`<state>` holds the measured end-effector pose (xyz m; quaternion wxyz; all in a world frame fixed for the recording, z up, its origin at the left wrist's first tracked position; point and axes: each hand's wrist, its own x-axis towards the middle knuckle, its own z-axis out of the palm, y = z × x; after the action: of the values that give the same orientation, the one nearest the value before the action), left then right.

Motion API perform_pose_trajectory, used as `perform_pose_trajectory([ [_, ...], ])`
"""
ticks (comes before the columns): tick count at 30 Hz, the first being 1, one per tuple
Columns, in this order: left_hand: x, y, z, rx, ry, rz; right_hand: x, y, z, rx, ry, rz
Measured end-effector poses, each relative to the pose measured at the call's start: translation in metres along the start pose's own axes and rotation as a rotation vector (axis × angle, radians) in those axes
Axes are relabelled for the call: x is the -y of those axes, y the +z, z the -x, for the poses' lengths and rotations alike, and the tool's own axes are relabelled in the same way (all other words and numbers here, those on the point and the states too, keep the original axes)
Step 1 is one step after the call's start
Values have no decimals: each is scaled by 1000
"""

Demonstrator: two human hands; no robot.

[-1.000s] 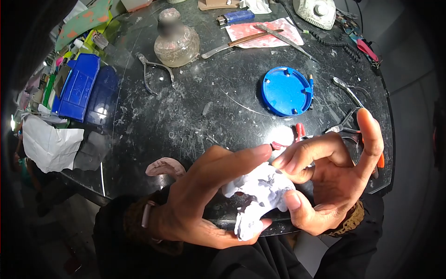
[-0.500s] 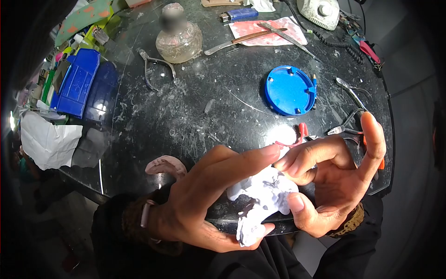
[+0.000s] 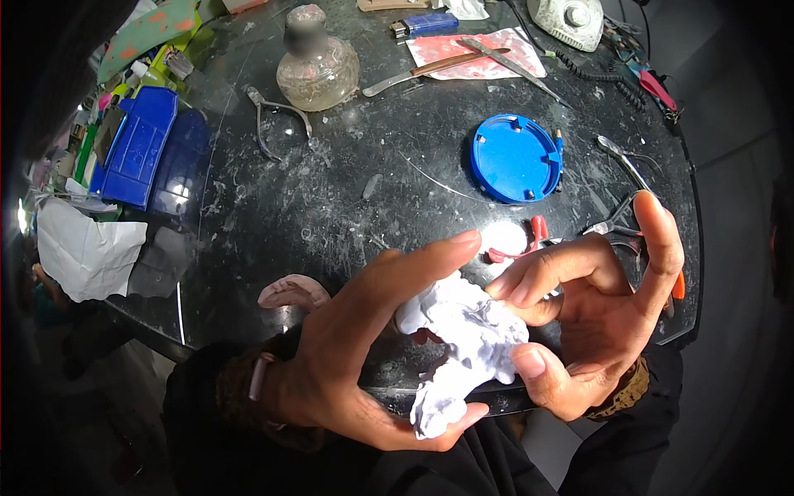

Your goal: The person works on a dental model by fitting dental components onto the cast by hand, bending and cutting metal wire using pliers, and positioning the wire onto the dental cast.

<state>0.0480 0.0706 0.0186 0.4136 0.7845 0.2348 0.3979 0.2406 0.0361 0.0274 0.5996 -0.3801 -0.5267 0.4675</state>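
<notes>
A white, lumpy, horseshoe-shaped plaster cast (image 3: 475, 335) is held in front of me, above the table's near edge. My left hand (image 3: 335, 355) supports it from the left, with the thumb by its lower end and the index finger stretched out above it. On the other side, my right hand (image 3: 600, 331) has its thumb and bent fingers at the cast's right edge, while one finger points up. Behind my left hand lies a pink horseshoe-shaped piece (image 3: 291, 291), partly hidden. Just beyond my right fingers is a red-handled tool (image 3: 518, 245), partly covered.
A round blue tray (image 3: 514, 161) lies mid-table, with pliers (image 3: 624, 161) to its right. Farther back are a glass jar (image 3: 318, 78), more pliers (image 3: 263, 124), and knives (image 3: 438, 68) on a pink-stained sheet. A blue box (image 3: 141, 149) and crumpled paper (image 3: 87, 248) sit at left.
The cast has turned in my hands, showing more of its upper end. My left index finger has moved up and left, away from the right fingers.
</notes>
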Motion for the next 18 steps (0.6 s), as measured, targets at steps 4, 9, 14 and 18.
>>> perform_pose_trajectory([
  [4, 1, 1, 0, -8, -13, 20, 0, -1, 1, -7, 19, -5],
  [9, 0, -2, 0, 16, -20, 6, 1, -2, -1, 13, 20, -18],
  [14, 0, 1, 1, 0, -40, 33, 0, 1, 2, -46, 13, -29],
  [18, -6, 2, 1, 0, -51, -17, 0, 1, 0, -16, -66, 32],
])
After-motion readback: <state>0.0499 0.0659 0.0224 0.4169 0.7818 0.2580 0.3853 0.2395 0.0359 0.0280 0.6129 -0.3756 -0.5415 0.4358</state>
